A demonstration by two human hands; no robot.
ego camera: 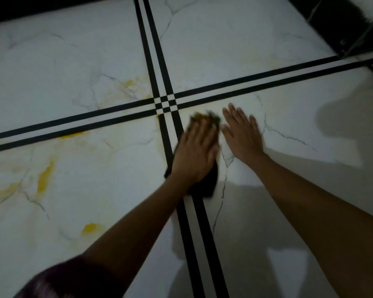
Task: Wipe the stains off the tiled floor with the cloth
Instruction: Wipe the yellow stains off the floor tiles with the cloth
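Observation:
The white marble-look tiled floor is crossed by double black stripes that meet near the middle. A dark cloth, tinged yellow at its far end, lies flat just below that crossing. My left hand presses down flat on the cloth, fingers together, and looks blurred. My right hand rests flat on the bare tile right beside it, fingers spread, holding nothing. Yellow stains show on the left tiles: a streak, a blob, a smear, a patch above the stripes and a line along the stripe.
A dark skirting or furniture edge runs along the top. A black object with thin cords stands at the top right. Shadows fall over the tile at right. A dark purple sleeve shows at the bottom left.

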